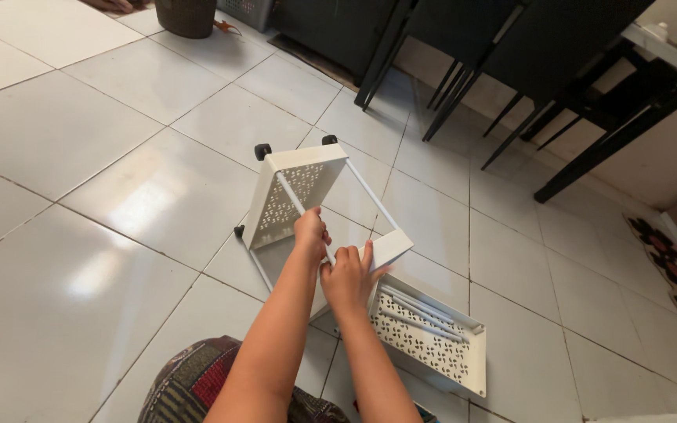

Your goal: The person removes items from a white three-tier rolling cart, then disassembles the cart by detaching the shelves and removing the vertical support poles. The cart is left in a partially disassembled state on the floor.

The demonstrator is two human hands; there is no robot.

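White tiled floor [80, 133], glossy, with black chair legs [464, 94] at the far side. Left hand [310, 233] closed around a thin white pole [295, 200] of a rack lying on its side. Right hand [349, 276] grips the nearer white shelf [389, 249] at that pole's end. Just beside it, a loose perforated tray [440, 345] lies flat, holding several loose white poles [425, 309]. The far shelf [291, 192] is perforated and carries small black castors [262, 150].
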